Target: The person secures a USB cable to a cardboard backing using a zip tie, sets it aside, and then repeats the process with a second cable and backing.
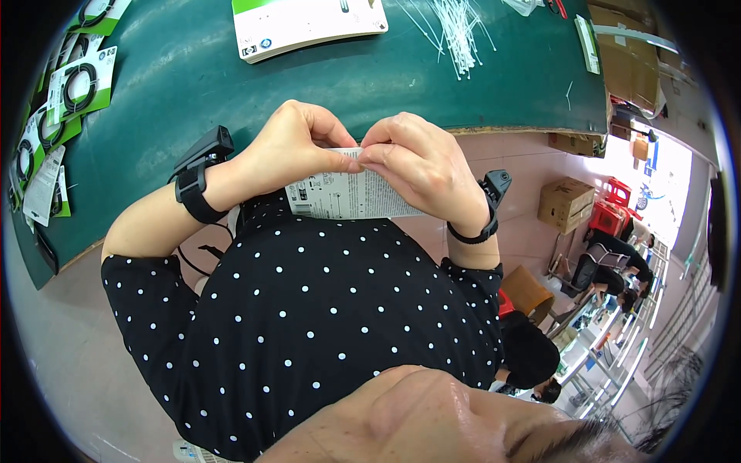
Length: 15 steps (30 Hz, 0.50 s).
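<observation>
A printed white backing card (351, 193) is held upright close to my body, its side with small dark text toward me. My left hand (297, 147) pinches its upper edge between thumb and fingers. Right beside it, my right hand (421, 166) is closed on the same edge, with the fingertips of both hands nearly meeting. Whether something small lies between the fingertips is hidden. Beyond the hands, a stack of white and green cards (312, 32) and a loose bunch of white cable ties (461, 38) lie on the green table (185, 65).
Several green-and-white cards with coiled black cables (79, 87) pile up at the table's left end. A single cable tie (569, 96) lies near the right edge. Cardboard boxes (567, 203), red stools (610, 216) and people at benches are off to the right.
</observation>
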Tool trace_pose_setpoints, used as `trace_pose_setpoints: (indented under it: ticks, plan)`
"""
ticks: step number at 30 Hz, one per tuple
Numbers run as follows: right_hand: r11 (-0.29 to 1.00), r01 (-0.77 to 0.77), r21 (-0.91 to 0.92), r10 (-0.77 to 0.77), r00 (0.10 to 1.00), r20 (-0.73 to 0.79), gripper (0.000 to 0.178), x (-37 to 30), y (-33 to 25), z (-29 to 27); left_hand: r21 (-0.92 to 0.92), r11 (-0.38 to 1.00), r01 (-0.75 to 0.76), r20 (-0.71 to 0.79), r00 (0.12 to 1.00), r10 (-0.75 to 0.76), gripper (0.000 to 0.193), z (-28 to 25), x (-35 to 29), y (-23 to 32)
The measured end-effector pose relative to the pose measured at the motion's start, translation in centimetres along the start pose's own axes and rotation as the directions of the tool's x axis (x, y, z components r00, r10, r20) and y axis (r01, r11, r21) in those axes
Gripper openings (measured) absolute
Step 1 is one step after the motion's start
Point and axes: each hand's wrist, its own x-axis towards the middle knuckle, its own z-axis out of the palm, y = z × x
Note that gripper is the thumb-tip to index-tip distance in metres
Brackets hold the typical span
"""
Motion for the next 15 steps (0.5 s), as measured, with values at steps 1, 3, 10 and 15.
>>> trace_pose_setpoints:
  ticks: [1, 3, 10, 15]
  plan:
    - [1.0, 0.001, 0.0, -0.001, 1.0, 0.0, 0.016, -0.01, 0.0, 0.0, 0.0, 1.0, 0.0, -0.001, 1.0, 0.0, 0.018, 0.04, -0.04, -0.01]
    - [1.0, 0.02, -0.003, -0.02, 1.0, -0.005, 0.016, -0.02, 0.05, 0.02, 0.009, 1.0, -0.025, -0.011, 1.0, 0.025, 0.021, 0.13, -0.14, -0.05]
    - [0.998, 0.057, -0.026, -0.057, 0.998, -0.009, 0.017, -0.19, 0.15, 0.3, 0.029, 0.999, -0.015, 0.006, 1.0, 0.015, 0.022, 0.04, -0.05, -0.03]
    - [0.998, 0.057, -0.035, -0.057, 0.998, -0.006, 0.017, -0.45, -0.02, 0.38, -0.017, 1.0, -0.019, 0.027, 0.999, 0.02, 0.021, 0.15, 0.01, -0.02]
